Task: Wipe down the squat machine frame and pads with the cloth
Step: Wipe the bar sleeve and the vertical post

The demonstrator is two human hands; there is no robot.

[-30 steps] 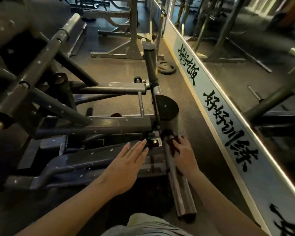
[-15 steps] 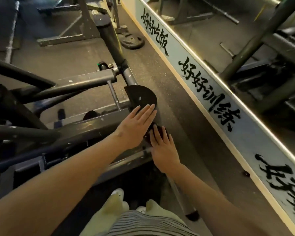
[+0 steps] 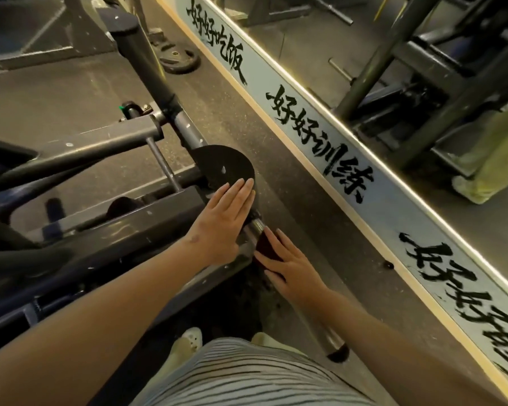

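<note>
While the left hand (image 3: 222, 222) lies flat on the squat machine frame (image 3: 115, 230), fingers straight and together, its fingertips reach the near edge of the round black disc (image 3: 222, 168). Just below and right of that disc, the right hand (image 3: 291, 268) presses a dark red cloth (image 3: 265, 245) onto the chrome bar (image 3: 324, 332) with fingers stretched out, covering most of the cloth. Beyond the disc a weight plate (image 3: 179, 58) lies on the floor; right of the disc runs a lettered wall band (image 3: 346, 171).
</note>
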